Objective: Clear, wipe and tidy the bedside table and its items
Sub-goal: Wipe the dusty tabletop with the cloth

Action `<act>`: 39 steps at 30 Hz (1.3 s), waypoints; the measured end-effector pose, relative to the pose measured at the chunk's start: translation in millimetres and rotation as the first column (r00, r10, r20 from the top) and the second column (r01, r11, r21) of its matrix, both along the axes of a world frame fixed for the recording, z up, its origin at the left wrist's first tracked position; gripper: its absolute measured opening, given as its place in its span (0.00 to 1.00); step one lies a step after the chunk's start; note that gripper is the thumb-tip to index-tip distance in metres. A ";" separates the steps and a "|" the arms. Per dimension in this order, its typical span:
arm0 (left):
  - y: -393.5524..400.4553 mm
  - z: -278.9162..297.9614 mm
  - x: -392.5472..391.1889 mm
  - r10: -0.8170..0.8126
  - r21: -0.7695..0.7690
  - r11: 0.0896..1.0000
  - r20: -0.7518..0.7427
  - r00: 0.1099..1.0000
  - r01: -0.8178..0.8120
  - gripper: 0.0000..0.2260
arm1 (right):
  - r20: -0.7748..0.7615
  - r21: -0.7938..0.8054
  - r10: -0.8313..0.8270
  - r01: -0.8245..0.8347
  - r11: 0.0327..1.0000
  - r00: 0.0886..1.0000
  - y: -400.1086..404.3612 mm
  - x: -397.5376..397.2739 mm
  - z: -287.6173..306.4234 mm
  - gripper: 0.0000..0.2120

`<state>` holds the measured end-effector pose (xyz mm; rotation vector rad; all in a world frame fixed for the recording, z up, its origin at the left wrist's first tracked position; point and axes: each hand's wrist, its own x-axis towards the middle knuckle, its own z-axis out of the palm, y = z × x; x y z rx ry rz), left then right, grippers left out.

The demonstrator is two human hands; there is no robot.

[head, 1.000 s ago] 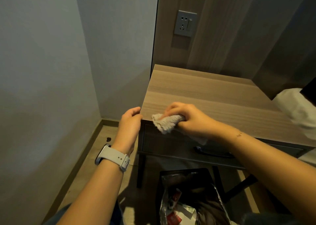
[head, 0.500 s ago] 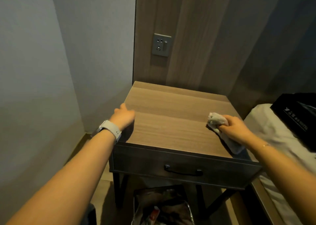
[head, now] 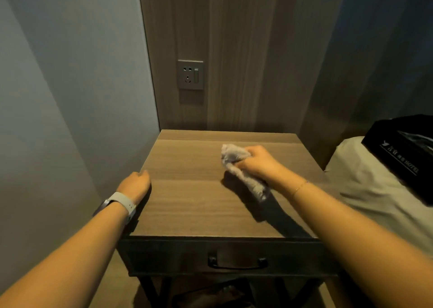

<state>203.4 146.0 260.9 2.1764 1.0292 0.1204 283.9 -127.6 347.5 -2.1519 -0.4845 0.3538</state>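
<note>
left hand (head: 136,184) fingers hidden, cloth (head: 236,165) half-covered

My right hand (head: 259,161) holds the cloth (head: 236,165) on the bench (head: 187,204), toward its back right corner. My left hand (head: 136,186) rests on the bench's left edge. The wall socket (head: 190,74) sits behind the bench; the drawer handle (head: 237,262) is on its front. Right of the bench lies the bed (head: 365,190), a bag (head: 405,153) on it.

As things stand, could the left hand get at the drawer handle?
Probably yes. The left hand rests open on the table's left edge, holding nothing, and the drawer handle below shows unobstructed.
</note>
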 end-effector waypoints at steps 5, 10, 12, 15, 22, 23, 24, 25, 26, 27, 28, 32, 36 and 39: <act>12.3 -8.2 20.1 0.037 0.066 0.997 -0.037 0.999 -0.035 0.24 | 0.187 -0.192 -0.340 0.374 0.907 0.922 -55.2 113.7 -6.7 0.07; 18.8 -16.0 29.8 0.011 0.179 0.984 -0.018 1.000 -0.008 0.25 | 0.303 -0.417 -0.324 0.430 0.801 0.896 -35.8 145.2 -49.0 0.10; 20.0 -16.9 32.2 0.003 0.207 0.978 -0.005 1.000 -0.002 0.25 | 0.405 -0.378 -0.272 0.431 0.819 0.873 -2.5 133.7 -59.6 0.12; 18.8 -14.8 31.4 -0.003 0.228 0.974 0.011 1.000 0.001 0.26 | 0.455 -0.280 -0.116 0.265 0.923 0.883 48.6 108.0 -65.4 0.13; 13.7 -5.7 24.5 0.021 0.078 0.997 0.074 0.997 -0.027 0.25 | 0.073 -0.076 0.208 -0.202 0.976 0.975 64.4 64.6 -35.4 0.07; 14.5 -5.6 24.8 0.029 0.048 0.998 0.092 0.995 -0.033 0.24 | 0.067 -0.032 0.114 -0.112 0.993 0.991 49.0 76.6 -29.8 0.07; 15.4 -5.8 25.1 0.035 0.022 0.999 0.109 0.993 -0.037 0.24 | 0.093 -0.003 -0.015 0.015 1.000 0.996 30.8 94.1 -26.1 0.08; 17.1 -6.7 25.3 0.037 0.004 0.999 0.118 0.992 -0.038 0.23 | 0.140 -0.005 -0.142 0.144 0.990 0.980 9.9 114.6 -24.9 0.07; 17.9 -7.6 25.6 0.032 -0.002 0.999 0.117 0.993 -0.032 0.21 | 0.192 -0.032 -0.246 0.257 0.966 0.950 -12.3 134.3 -23.8 0.04; 18.8 -8.7 26.3 0.028 0.001 1.000 0.115 0.993 -0.029 0.20 | 0.231 -0.077 -0.323 0.349 0.934 0.918 -32.5 152.0 -23.5 0.04; 18.9 -9.2 27.1 0.035 0.003 0.999 0.119 0.992 -0.035 0.20 | 0.253 -0.130 -0.378 0.418 0.899 0.891 -50.9 167.0 -23.9 0.05; 18.5 -11.1 27.1 0.075 -0.079 0.995 0.172 0.982 -0.062 0.20 | 0.353 -0.272 -0.482 0.581 0.767 0.802 -79.6 196.7 -44.1 0.09; 19.6 -13.6 24.8 0.071 -0.137 0.990 0.224 0.972 -0.041 0.17 | 0.360 -0.185 -0.473 0.558 0.809 0.804 -34.2 207.8 -61.0 0.10; 18.3 -11.1 25.0 0.067 -0.111 0.993 0.232 0.970 -0.042 0.16 | 0.345 -0.147 -0.386 0.456 0.878 0.855 17.3 216.7 -63.6 0.12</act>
